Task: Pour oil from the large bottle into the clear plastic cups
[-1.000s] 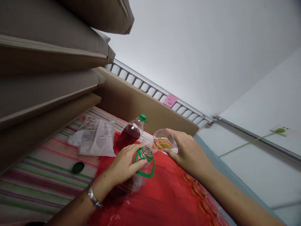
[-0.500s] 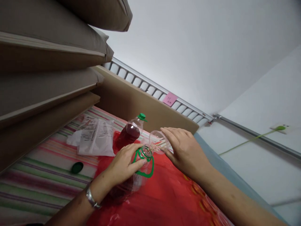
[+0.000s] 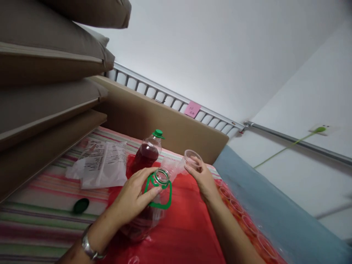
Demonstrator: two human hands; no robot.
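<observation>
My left hand (image 3: 133, 194) wraps around the upper part of a clear plastic bottle (image 3: 141, 224) with a green carry handle (image 3: 169, 196) and an uncapped mouth. Dark red liquid shows in its lower part. To the right of the mouth and apart from it, my right hand (image 3: 206, 179) grips a clear plastic cup (image 3: 188, 156); fingers show through its wall, and I cannot make out anything inside. A green cap (image 3: 81, 206) lies on the striped sheet at left. Behind the held bottle stands a second bottle (image 3: 147, 156) of dark red liquid, its green cap on.
A white printed plastic bag (image 3: 104, 168) lies left of the bottles. Red plastic sheeting (image 3: 189, 216) spreads beneath, with several clear cups of orange-red contents (image 3: 249, 222) along its right edge. A brown board (image 3: 170, 124) and white rail stand behind; stacked cushions (image 3: 49, 99) rise at left.
The cup has left the bottle's mouth and turned from tipped to more upright, and the pale bits pouring from it no longer show. My left hand keeps its hold; the view has shifted slightly.
</observation>
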